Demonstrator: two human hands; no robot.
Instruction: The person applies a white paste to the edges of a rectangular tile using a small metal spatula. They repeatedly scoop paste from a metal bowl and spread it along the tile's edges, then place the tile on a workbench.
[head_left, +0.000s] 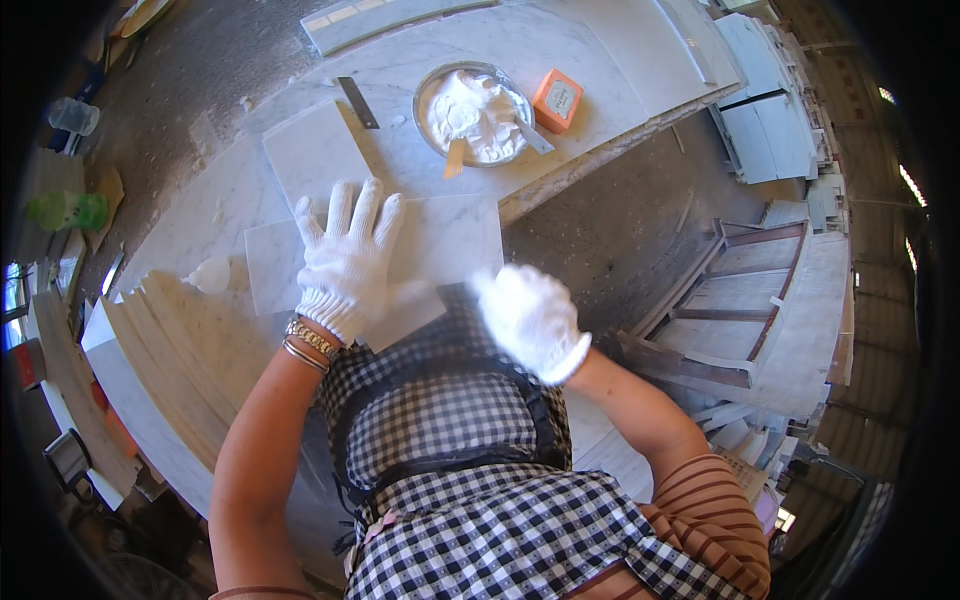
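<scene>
My left hand (347, 255), in a white knit glove, lies flat with fingers spread on a pale grey-veined marble tile (450, 225). Under its wrist juts the corner of another pale flat piece (408, 322). My right hand (530, 320), gloved the same way, is closed near the tile's lower right edge. Motion blurs its fingertips, and what they hold, if anything, is hidden. Beyond the left hand lies a second marble tile (312, 155). A metal bowl (419, 98) of white paste (470, 108) stands farther off, with a wooden spatula (455, 158) and a metal putty knife (535, 136) in it.
Right of the bowl sits an orange box (558, 100); a dark metal strip (358, 103) lies to its left. Long stacked slabs (185, 340) border the left arm. On the right, a wooden frame (740, 300) leans low, and more slabs (765, 110) stand behind it.
</scene>
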